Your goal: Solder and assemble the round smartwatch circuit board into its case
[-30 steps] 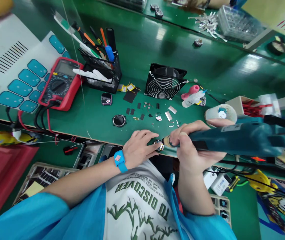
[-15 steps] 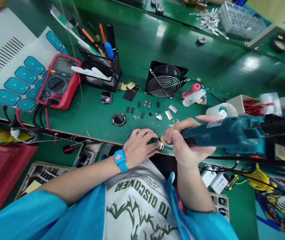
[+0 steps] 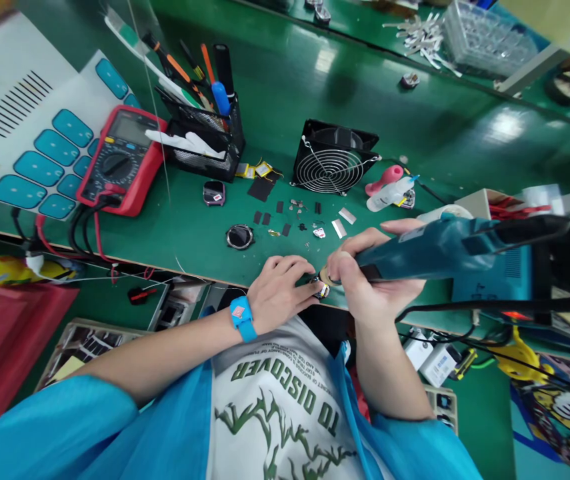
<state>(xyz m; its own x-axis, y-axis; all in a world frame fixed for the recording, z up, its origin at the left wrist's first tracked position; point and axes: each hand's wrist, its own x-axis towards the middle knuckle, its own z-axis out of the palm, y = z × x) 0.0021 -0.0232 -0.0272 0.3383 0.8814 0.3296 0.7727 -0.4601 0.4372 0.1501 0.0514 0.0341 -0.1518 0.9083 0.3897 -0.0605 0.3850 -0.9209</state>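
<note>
Round watch part (image 3: pixel 323 290) sits at the near edge of the green bench (image 3: pixel 205 247), steadied by the left hand (image 3: pixel 281 293), fingers drawn in close. The right hand (image 3: pixel 373 287) grips a teal tool (image 3: pixel 429 250), which has shifted leftward (its tip remains beside the part), suggesting an adjusted working angle.

An open blue jacket (image 3: pixel 179 427) tops a green-printed white shirt (image 3: pixel 277 408); the blue wristband (image 3: pixel 243 319) seems diamond-marked.

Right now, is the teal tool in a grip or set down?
Held in the right grip, which wraps around the front end of the teal tool, near the small round part.
</note>
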